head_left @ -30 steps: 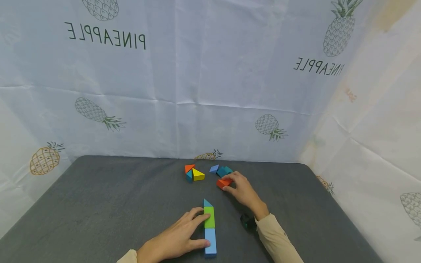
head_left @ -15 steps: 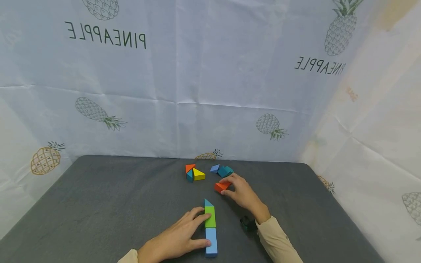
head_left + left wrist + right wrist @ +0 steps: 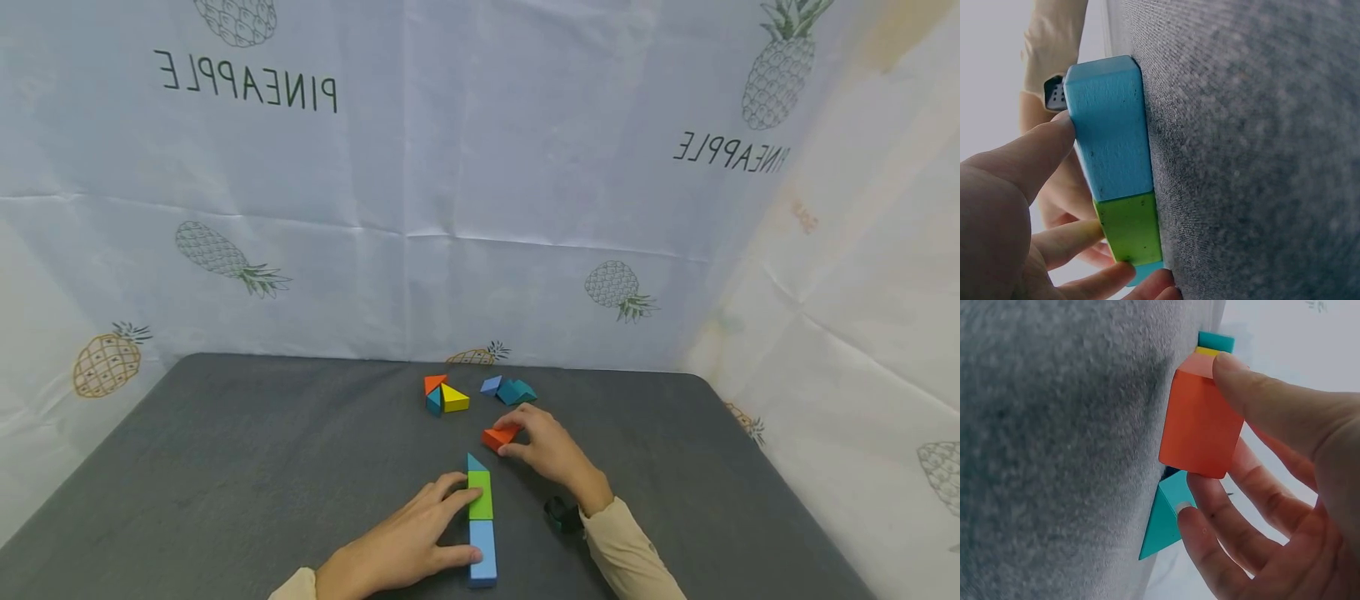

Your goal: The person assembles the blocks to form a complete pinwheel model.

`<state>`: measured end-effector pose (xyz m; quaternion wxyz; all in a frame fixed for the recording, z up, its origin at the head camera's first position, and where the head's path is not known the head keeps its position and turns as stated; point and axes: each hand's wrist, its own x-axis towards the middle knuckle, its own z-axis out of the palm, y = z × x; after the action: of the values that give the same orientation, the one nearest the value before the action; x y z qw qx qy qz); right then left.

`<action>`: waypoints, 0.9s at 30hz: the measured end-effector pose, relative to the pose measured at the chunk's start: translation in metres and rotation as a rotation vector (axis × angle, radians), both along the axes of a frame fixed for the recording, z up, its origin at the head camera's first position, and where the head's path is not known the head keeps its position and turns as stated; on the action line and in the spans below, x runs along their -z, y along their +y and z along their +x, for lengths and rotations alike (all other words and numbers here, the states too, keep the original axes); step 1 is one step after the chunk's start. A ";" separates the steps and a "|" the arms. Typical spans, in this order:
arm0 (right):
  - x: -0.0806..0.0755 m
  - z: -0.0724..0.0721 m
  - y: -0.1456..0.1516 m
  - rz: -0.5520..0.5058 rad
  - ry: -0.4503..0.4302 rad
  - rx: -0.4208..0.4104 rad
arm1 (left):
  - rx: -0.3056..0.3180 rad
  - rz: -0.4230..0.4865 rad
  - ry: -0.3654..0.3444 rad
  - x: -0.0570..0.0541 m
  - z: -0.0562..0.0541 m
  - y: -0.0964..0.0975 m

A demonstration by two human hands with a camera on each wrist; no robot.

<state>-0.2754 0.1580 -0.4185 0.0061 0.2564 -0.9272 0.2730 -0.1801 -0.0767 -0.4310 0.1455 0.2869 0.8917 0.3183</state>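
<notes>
In the head view a straight row lies on the table: a light-blue rectangular block (image 3: 484, 567) nearest, a green block (image 3: 482, 508) beyond it, a small blue-teal triangle block (image 3: 475, 465) at the far end. My left hand (image 3: 397, 537) rests along its left side, thumb on the light-blue block and fingers spread over and beside the green block (image 3: 1132, 228). My right hand (image 3: 553, 448) pinches an orange-red block (image 3: 493, 438) between thumb and fingers, just beyond the row and to its right. In the right wrist view this block (image 3: 1200, 425) shows a flat end face close to the tabletop.
Farther back, an orange triangle block (image 3: 432, 382), a yellow triangle block (image 3: 454, 400) and a blue one (image 3: 433, 402) cluster together. Right of them lie a periwinkle block (image 3: 491, 385) and teal blocks (image 3: 516, 392). A pineapple-print curtain (image 3: 480, 167) hangs behind the dark table (image 3: 262, 467).
My right hand has brought the orange-red block toward me and slightly left, away from the teal blocks and nearer the row. The left hand and the row have stayed in place.
</notes>
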 end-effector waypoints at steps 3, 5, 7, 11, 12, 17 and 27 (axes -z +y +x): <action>0.001 0.000 -0.001 0.006 -0.017 -0.018 | 0.004 0.002 0.001 0.000 0.000 0.000; 0.002 -0.001 -0.002 0.010 -0.036 -0.023 | 0.007 0.001 0.002 0.000 -0.001 0.000; 0.003 -0.002 -0.001 0.015 -0.043 -0.035 | 0.010 -0.002 0.002 0.000 -0.001 0.000; 0.002 -0.002 0.000 0.019 -0.057 -0.063 | 0.008 -0.012 -0.003 0.000 -0.002 0.001; 0.002 -0.002 0.000 0.019 -0.059 -0.074 | 0.007 -0.012 -0.005 0.000 -0.001 0.001; 0.001 -0.002 0.001 0.025 -0.071 -0.117 | 0.002 -0.014 -0.015 0.000 -0.001 0.001; -0.003 0.000 -0.002 0.035 -0.115 -0.164 | 0.007 -0.002 -0.006 0.001 -0.002 0.000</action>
<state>-0.2758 0.1564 -0.4159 -0.0739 0.3153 -0.9066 0.2706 -0.1818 -0.0766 -0.4317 0.1498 0.2891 0.8905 0.3178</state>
